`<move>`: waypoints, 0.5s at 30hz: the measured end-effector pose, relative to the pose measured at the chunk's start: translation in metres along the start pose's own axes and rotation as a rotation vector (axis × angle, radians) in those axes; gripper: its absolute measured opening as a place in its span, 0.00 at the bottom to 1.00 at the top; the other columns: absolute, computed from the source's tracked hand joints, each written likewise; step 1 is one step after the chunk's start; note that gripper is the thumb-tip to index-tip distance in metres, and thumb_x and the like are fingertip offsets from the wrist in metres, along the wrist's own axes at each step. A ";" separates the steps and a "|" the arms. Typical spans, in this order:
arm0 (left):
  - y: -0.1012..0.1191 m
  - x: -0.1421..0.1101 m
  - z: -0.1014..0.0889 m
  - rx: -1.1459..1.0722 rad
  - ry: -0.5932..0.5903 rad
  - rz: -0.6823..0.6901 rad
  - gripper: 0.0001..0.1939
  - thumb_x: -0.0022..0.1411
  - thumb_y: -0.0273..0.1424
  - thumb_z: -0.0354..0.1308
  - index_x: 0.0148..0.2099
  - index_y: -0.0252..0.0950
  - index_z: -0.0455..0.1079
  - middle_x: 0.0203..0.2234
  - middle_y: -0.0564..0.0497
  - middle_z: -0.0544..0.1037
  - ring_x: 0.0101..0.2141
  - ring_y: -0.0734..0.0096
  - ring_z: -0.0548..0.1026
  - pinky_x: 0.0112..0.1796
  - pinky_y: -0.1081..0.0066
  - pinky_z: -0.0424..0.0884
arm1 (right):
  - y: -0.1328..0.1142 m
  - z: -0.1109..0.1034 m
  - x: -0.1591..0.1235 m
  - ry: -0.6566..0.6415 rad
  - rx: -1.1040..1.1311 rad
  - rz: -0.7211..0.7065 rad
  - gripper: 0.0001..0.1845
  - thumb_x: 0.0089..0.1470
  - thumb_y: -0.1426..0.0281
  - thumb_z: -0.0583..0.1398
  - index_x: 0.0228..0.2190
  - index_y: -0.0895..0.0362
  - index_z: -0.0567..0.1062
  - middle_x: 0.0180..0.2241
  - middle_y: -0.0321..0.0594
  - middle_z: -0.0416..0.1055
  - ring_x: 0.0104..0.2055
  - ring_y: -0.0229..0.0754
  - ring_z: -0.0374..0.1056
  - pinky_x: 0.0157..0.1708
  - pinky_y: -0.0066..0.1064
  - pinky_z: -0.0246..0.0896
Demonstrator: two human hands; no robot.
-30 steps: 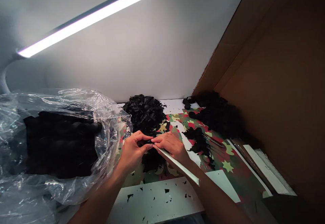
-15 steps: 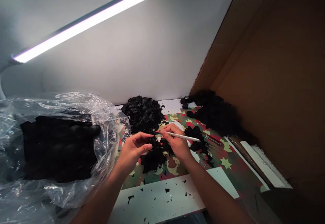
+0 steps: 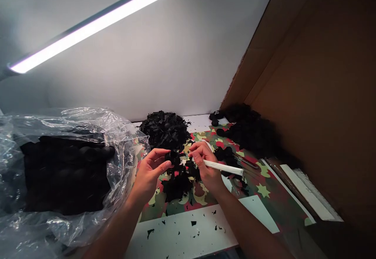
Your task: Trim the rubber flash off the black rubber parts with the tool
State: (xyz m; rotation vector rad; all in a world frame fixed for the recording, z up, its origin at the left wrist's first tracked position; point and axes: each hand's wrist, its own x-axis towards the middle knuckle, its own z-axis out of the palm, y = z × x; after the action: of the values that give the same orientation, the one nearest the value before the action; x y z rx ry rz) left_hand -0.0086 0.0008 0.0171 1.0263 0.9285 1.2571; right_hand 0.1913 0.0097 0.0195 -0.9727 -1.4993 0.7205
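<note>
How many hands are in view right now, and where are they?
2: the left hand pinches a black ribbed piece above the patterned surface; the right hand, beside it, holds a white stick. No others show.

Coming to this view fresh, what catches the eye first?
The glowing lamp bar slanting across the upper left. Below it, crinkled clear plastic surrounds a dark mass. Near the centre, the left hand holds a black piece, the right hand a white stick.

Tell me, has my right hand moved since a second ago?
Yes: your right hand has shifted to the right in view, closer to the pale printed star.
</note>
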 end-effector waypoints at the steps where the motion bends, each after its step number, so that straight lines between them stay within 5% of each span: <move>1: -0.001 0.001 0.000 -0.010 0.012 0.000 0.15 0.55 0.32 0.72 0.45 0.38 0.77 0.39 0.49 0.79 0.41 0.69 0.76 0.43 0.72 0.74 | -0.001 0.001 -0.002 -0.011 -0.004 0.001 0.18 0.69 0.62 0.52 0.29 0.54 0.73 0.37 0.41 0.69 0.40 0.44 0.67 0.41 0.36 0.62; 6: -0.005 0.004 0.003 -0.126 0.121 -0.022 0.17 0.49 0.31 0.75 0.42 0.37 0.78 0.35 0.52 0.79 0.36 0.73 0.77 0.41 0.74 0.76 | -0.005 0.004 -0.010 -0.014 0.047 0.034 0.32 0.71 0.53 0.41 0.35 0.53 0.79 0.40 0.44 0.68 0.41 0.45 0.67 0.38 0.37 0.65; 9: -0.004 0.006 0.006 -0.222 0.161 -0.047 0.17 0.46 0.32 0.77 0.38 0.37 0.78 0.34 0.53 0.79 0.35 0.74 0.78 0.40 0.73 0.77 | -0.004 0.003 -0.011 -0.019 0.042 0.096 0.37 0.70 0.50 0.38 0.32 0.53 0.80 0.30 0.41 0.69 0.31 0.42 0.66 0.31 0.35 0.64; 12: -0.005 0.007 0.007 -0.273 0.172 -0.082 0.18 0.44 0.33 0.78 0.37 0.36 0.78 0.34 0.52 0.80 0.36 0.72 0.79 0.41 0.72 0.78 | -0.004 0.004 -0.012 -0.049 0.088 0.214 0.22 0.67 0.52 0.52 0.37 0.53 0.77 0.24 0.35 0.70 0.24 0.38 0.67 0.25 0.31 0.64; 15: -0.007 0.007 0.006 -0.270 0.170 -0.095 0.18 0.45 0.33 0.77 0.38 0.36 0.78 0.35 0.52 0.80 0.37 0.72 0.79 0.41 0.73 0.78 | -0.006 0.007 -0.012 -0.067 0.178 0.220 0.10 0.61 0.60 0.62 0.40 0.52 0.74 0.31 0.36 0.77 0.30 0.41 0.75 0.30 0.32 0.71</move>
State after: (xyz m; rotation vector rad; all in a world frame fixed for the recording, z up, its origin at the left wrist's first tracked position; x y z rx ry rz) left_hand -0.0003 0.0075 0.0118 0.6649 0.8966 1.3623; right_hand 0.1833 -0.0034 0.0179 -0.9947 -1.3711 1.0355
